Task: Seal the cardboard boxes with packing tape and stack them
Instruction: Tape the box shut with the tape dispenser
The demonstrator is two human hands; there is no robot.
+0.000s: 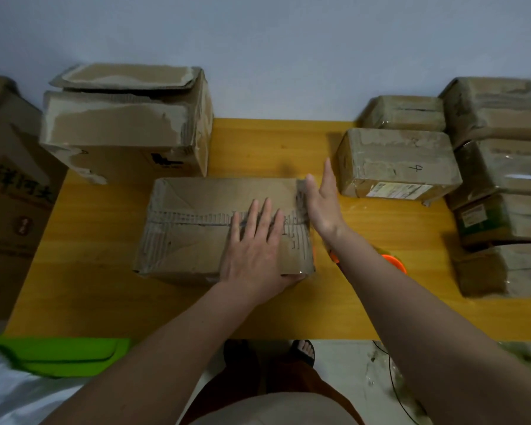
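Observation:
A worn cardboard box (193,228) lies in the middle of the yellow table (273,148), its top flaps closed along a torn central seam. My left hand (255,246) rests flat on the right part of the top, fingers straight. My right hand (322,204) is held edge-on with straight fingers against the box's right end, slightly blurred. An orange tape dispenser (393,262) lies on the table to the right of the box, mostly hidden behind my right forearm.
A taller open-flapped box (126,127) stands at the back left, and a large printed carton (13,194) is off the table's left edge. Several taped boxes (396,164) are stacked at the right. A green item (62,354) lies below the near left edge.

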